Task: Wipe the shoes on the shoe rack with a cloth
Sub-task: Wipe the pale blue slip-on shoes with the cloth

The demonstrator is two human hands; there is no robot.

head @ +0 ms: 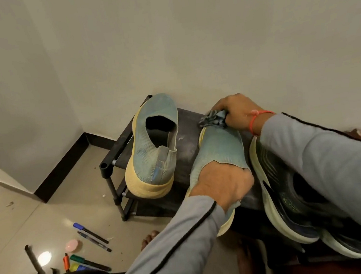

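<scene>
Two light blue knit shoes with yellow soles sit on top of the black shoe rack [118,154]. The left blue shoe [153,149] stands free, heel toward me. My left hand [222,183] grips the heel opening of the right blue shoe [219,149]. At that shoe's toe, my right hand [238,112] holds a crumpled grey cloth [212,119] against it. A dark running shoe with a white sole [279,193] lies on the rack to the right, partly under my right sleeve.
The rack stands against a cream wall with a black skirting board [64,164]. On the tiled floor at the lower left lie several marker pens [91,233], a pink round object [73,245] and a black tool [33,262]. Toes of a bare foot [150,239] show near the rack.
</scene>
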